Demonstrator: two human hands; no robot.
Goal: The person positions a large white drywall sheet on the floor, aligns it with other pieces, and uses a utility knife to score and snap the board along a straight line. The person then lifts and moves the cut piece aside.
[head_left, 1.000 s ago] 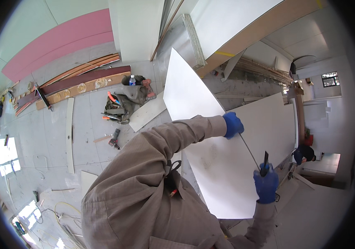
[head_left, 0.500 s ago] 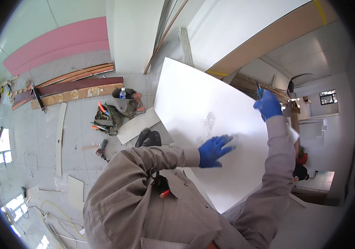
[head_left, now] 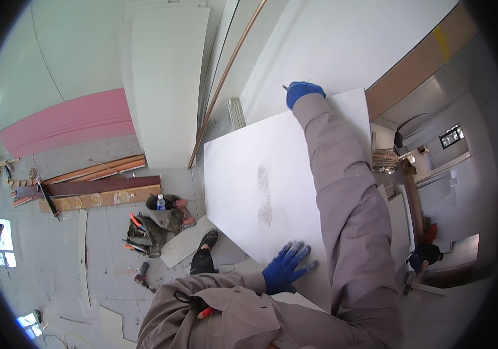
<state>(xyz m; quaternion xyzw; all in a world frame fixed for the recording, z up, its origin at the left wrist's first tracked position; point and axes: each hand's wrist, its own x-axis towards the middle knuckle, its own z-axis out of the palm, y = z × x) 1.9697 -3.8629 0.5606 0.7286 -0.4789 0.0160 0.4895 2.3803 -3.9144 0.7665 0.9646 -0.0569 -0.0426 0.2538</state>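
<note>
White board (head_left: pixel 260 174), long axis running from near the body to the far wall, was leaned tilted over the floor. The left hand (head_left: pixel 285 269) was pressed flat on it, fingers spread; the right hand (head_left: pixel 302 92) was clenched around a thin tool at its far edge.

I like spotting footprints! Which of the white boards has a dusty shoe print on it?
The big white board under both blue-gloved hands, left hand flat on it, has the grey print. The white boards leaning on the wall show none.

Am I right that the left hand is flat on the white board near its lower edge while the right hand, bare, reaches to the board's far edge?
Not quite. In the head view the right hand at the far edge of the white board wears a blue glove, like the left hand, which does lie flat near the lower edge.
</note>
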